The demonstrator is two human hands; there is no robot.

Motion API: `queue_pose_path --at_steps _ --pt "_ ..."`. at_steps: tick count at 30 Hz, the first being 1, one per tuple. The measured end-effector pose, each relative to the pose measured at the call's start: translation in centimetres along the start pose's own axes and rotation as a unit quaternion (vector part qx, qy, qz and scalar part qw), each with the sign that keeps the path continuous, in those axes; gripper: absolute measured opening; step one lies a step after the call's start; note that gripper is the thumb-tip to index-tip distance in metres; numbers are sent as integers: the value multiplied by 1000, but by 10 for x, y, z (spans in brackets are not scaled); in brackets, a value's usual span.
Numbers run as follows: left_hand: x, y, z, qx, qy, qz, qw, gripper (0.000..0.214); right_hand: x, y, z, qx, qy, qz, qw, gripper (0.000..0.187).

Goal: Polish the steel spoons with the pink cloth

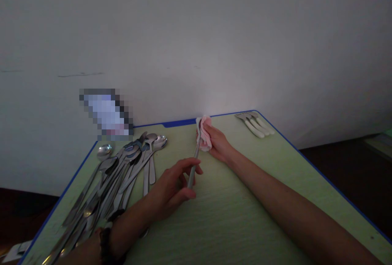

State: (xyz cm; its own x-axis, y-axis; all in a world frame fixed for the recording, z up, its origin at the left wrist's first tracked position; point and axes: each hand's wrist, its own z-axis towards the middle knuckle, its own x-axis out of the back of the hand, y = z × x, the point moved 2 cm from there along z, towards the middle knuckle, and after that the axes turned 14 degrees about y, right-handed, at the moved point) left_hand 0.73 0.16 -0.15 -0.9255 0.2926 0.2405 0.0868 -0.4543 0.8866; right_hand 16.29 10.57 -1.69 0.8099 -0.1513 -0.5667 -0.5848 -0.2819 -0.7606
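1. The left hand is closed on the near end of a thin metal cutlery piece. It pinches it with fingers and thumb.
2. The right hand is closed around a pink cloth. The cloth is wrapped on the far end of the cutlery piece. That end is hidden, so I cannot tell if it is a spoon or a fork.
3. The cutlery piece is over the middle of the green table, tilted, between the two hands.
4. On the left lies a big heap of spoons, all mixed up.
5. Far off on the right, near the table's corner, a few white-handled forks lie neatly side by side.
6. I think the wiping is only partly done. One piece is in the cloth, the forks look set aside, and the heap looks like a lot left. I cannot tell which ones are clean.
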Motion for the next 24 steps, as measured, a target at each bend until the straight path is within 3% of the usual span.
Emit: queue_pose_path --at_steps 7,15,18,21,24 --pt "1 3 2 14 -23 18 999 54 -1 1 -1 -10 9 -6 1000 17" --pt "-3 -6 -2 5 130 -115 985 40 -2 0 5 -31 -1 38 999 29" --pt "-2 -6 0 11 150 -130 980 38 -1 -1 8 -27 7 73 997 32" --pt "2 -4 1 9 116 -78 990 49 -1 -3 8 -9 9 96 995 30" --pt "3 -3 0 1 34 -10 999 62 -2 -5 6 2 7 112 994 28"
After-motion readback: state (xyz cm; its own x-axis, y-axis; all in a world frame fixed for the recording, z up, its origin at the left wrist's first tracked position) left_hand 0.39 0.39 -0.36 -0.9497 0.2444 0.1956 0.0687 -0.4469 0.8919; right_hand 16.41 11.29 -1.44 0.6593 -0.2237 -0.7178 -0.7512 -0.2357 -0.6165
